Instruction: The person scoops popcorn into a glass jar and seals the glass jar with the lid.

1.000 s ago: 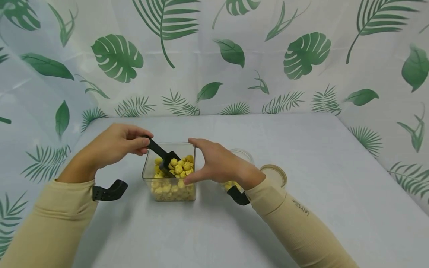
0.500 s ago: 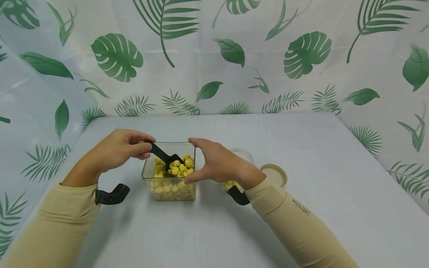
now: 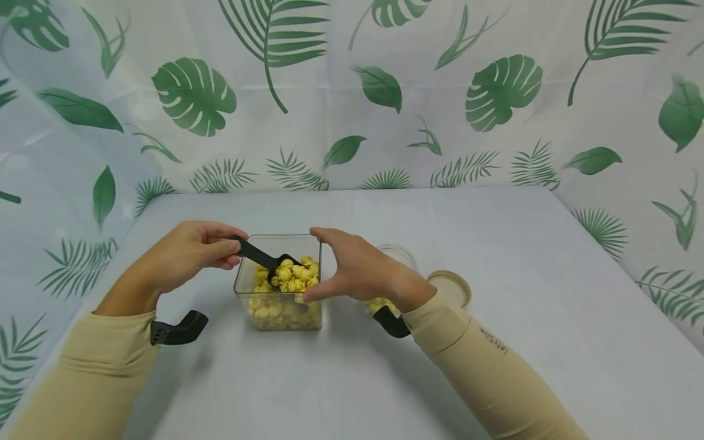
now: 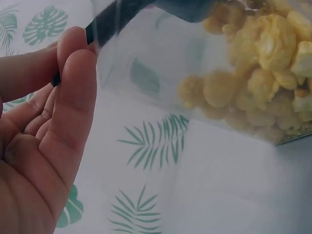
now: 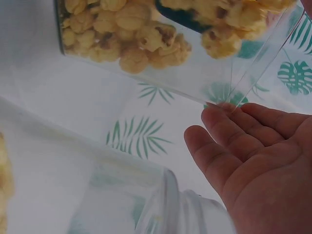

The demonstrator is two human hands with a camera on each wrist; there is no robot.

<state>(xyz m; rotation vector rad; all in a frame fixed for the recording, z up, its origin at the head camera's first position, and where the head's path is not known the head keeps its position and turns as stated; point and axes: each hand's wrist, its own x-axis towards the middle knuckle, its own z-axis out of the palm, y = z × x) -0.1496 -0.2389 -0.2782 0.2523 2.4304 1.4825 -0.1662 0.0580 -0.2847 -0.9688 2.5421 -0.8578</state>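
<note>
My left hand (image 3: 192,255) pinches the handle of a black scoop (image 3: 257,255) between thumb and fingers. The scoop's bowl sits among yellow popcorn (image 3: 294,276) in a clear square container (image 3: 280,294), and popcorn lies in and around the bowl. In the left wrist view the handle (image 4: 117,22) passes over the container's side. My right hand (image 3: 357,263) spans the container's right side, thumb at the front corner and fingers at the back corner. Fingertips (image 5: 214,119) touch the clear wall in the right wrist view.
A clear round jar (image 3: 400,252) with some popcorn inside stands behind my right wrist, partly hidden by it. To its right lies a round lid (image 3: 451,286) with a tan rim. A leaf-printed cloth (image 3: 341,91) hangs behind the white table (image 3: 522,256).
My left hand has come down, moving right and then back left, and the scoop's handle lies flatter. The bowl now carries popcorn. My right hand stays on the container.
</note>
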